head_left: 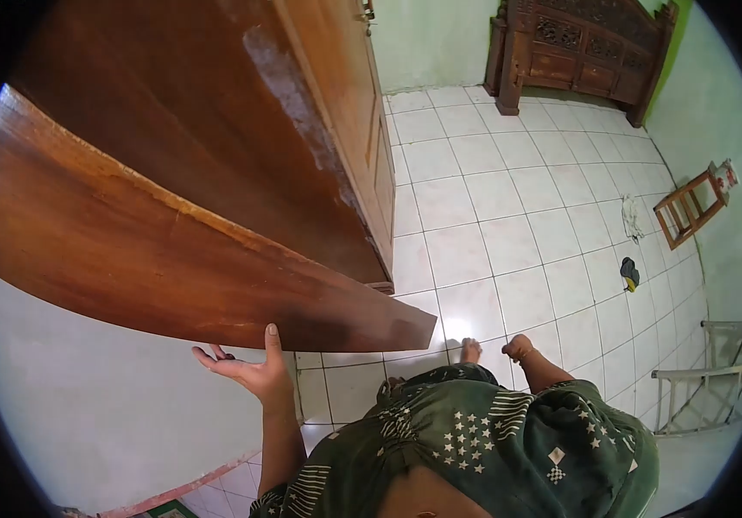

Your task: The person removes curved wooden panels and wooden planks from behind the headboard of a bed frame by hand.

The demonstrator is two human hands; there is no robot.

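A long brown wooden panel [155, 268] stretches from the far left to the middle. My left hand [250, 371] is at its lower edge, the thumb against the wood and the other fingers spread out to the left. Beyond the panel stands a large brown wooden cabinet [198, 129], with pale worn patches down its side. My right hand [520, 348] hangs low over the floor tiles near my foot [470, 350], away from the panel, its fingers curled closed; what they hold, if anything, is too small to tell.
A carved wooden headboard [578, 56] leans at the back wall. On the right are a small wooden stool [691, 207], a white cloth [631, 217], a dark and yellow object [629, 274] on the floor, and a metal ladder [708, 375]. White wall fills the lower left.
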